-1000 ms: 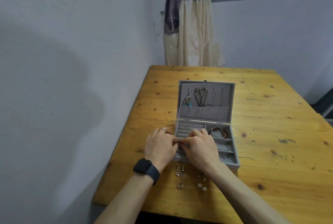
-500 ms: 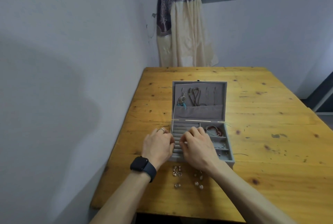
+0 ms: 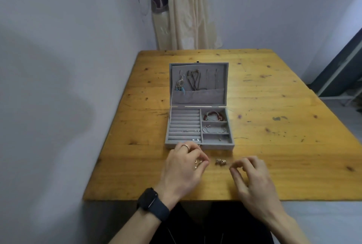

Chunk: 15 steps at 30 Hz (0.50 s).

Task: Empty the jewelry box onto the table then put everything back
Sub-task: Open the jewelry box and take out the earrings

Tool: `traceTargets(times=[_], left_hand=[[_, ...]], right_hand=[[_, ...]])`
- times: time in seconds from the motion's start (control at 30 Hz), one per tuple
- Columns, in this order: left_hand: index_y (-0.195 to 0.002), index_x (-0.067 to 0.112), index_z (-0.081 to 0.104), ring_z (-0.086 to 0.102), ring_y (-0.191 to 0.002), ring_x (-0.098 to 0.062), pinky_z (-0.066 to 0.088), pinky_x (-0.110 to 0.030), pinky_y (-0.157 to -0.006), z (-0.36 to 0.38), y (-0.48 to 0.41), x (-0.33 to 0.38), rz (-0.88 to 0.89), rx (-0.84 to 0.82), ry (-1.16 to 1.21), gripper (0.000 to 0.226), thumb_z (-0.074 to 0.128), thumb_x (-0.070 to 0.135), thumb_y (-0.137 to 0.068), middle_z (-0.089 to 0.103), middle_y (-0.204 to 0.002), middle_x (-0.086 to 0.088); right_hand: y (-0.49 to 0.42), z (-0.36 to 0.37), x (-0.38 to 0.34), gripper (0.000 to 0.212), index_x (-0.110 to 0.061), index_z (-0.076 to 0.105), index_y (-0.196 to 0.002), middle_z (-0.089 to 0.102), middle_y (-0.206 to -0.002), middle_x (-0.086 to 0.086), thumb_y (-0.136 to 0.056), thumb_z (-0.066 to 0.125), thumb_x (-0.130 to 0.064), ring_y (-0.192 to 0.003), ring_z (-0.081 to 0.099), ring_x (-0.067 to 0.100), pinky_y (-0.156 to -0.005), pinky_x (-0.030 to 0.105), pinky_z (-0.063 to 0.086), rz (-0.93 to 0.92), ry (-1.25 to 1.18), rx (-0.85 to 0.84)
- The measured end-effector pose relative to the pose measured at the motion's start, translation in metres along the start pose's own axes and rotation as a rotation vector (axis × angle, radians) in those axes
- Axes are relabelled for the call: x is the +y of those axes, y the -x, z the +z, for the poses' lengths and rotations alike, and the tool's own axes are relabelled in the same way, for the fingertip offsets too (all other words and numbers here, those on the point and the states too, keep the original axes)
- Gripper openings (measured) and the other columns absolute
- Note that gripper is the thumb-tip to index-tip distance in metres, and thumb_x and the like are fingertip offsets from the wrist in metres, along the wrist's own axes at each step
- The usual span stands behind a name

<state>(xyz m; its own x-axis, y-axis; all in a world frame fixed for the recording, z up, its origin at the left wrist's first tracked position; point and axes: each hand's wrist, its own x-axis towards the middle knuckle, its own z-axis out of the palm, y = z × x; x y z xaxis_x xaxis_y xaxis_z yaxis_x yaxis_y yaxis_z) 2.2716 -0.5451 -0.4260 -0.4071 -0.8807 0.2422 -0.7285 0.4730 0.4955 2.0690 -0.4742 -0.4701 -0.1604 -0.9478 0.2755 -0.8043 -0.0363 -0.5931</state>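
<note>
The small pieces [image 3: 220, 161] on the table [image 3: 274, 165] are blurred and cannot be named. Other pieces are half hidden under the left hand [image 3: 183, 169], and it cannot be told whether they are held. The right hand [image 3: 252, 181] is blurred at its tips. The front of the box [image 3: 217, 146] is partly covered.

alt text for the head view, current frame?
The left hand and right hand hover with curled fingers over a wooden table, just in front of an open grey jewelry box, with a small cluster of jewelry between them. The box holds bracelets; necklaces hang in its lid. Whether either hand grips anything is unclear.
</note>
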Motion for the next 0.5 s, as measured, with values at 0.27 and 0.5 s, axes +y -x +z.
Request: traceTargets(times=[0.27,0.5], left_hand=[[-0.096,0.032,0.073,0.049,-0.107,-0.010,0.038,-0.029,-0.089,0.040,0.011,0.020,0.046,-0.086,-0.178,0.021,0.060,0.048,-0.091,0.057,-0.110,0.016],[-0.090,0.034,0.076,0.050,-0.102,-0.010,0.040,-0.031,-0.085,0.043,0.012,0.019,0.002,-0.037,-0.190,0.019,0.066,0.049,-0.086,0.059,-0.102,0.018]], right_hand=[[0.009,0.010,0.008,0.009,-0.022,0.066,-0.091,0.055,-0.095,-0.003,-0.086,0.073,-0.023,-0.092,0.047,0.018,-0.077,0.035,0.047,-0.032,0.048,-0.013],[0.010,0.017,0.007,0.008,-0.030,0.069,-0.090,0.058,-0.095,-0.007,-0.085,0.074,-0.032,-0.091,0.050,0.019,-0.073,0.043,0.049,-0.014,0.058,0.012]])
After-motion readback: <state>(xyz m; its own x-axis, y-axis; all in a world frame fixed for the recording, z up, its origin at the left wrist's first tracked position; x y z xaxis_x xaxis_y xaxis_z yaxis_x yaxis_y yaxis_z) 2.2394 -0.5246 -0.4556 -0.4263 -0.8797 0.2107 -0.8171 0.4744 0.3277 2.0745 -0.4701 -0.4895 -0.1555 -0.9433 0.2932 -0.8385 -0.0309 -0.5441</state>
